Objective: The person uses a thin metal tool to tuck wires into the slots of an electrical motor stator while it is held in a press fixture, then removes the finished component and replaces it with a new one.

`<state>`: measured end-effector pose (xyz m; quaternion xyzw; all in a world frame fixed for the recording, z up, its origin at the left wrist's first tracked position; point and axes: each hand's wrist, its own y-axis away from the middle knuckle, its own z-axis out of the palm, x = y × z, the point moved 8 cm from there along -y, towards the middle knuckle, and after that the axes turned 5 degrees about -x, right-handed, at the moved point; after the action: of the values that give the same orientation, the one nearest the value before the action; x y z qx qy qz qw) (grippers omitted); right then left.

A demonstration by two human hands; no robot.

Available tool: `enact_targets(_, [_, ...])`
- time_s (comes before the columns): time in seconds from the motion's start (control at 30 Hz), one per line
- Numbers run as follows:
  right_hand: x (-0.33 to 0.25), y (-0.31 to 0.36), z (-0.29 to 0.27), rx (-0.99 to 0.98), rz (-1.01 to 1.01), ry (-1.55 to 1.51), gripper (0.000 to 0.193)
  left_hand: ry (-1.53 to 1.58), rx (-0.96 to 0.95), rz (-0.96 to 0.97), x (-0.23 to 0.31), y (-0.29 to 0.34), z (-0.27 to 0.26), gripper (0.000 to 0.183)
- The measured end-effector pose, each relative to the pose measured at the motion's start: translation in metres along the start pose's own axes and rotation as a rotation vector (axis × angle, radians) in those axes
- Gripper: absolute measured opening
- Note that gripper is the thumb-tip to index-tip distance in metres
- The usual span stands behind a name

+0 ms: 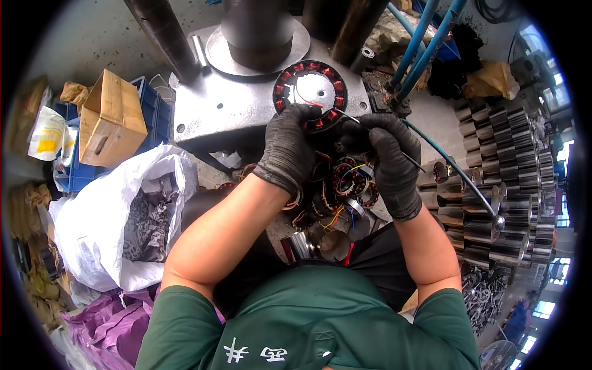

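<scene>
A motor stator (338, 84), a dark ring with red windings, lies on the grey metal plate (203, 117) of a press. My left hand (290, 145), in a dark knitted glove, grips the stator's near left edge. A thin red wire (306, 100) runs across the pale disc in its centre, close to my fingertips. My right hand (393, 161), gloved likewise, is closed around a thin metal rod (350, 116). The rod's tip points at the stator's near right edge; whether it touches cannot be made out. Its other end sticks out past my right palm.
The press column (256, 37) stands behind the stator. Below my hands lies a pile of more stators (348, 179) with coloured wires. A long lever with a ball end (498, 223) reaches out at right, before stacked metal cylinders (493, 166). At left are a white sack (92, 228) and a cardboard box (114, 123).
</scene>
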<state>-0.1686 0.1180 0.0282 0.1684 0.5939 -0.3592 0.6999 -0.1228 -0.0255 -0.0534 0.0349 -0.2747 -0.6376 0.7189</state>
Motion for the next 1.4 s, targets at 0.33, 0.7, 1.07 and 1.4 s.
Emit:
enact_targets(0.33, [0.005,0.001,0.003,-0.076,-0.068,0.191,0.027,-0.035,0.105,0.009,0.004,0.006,-0.002,0.028])
enact_targets(0.7, [-0.035,0.0,0.022,-0.364,-0.4,0.549,0.02,0.13,-0.038,-0.239,-0.008,-0.013,-0.014,0.027])
enact_targets(1.07, [0.001,-0.006,-0.044,0.278,0.194,0.219,0.031,-0.135,-0.128,-0.033,-0.009,0.007,0.014,0.022])
enact_targets(1.4, [-0.014,-0.02,-0.04,0.179,-0.008,0.318,0.039,-0.608,-0.342,0.244,0.016,0.021,0.039,0.057])
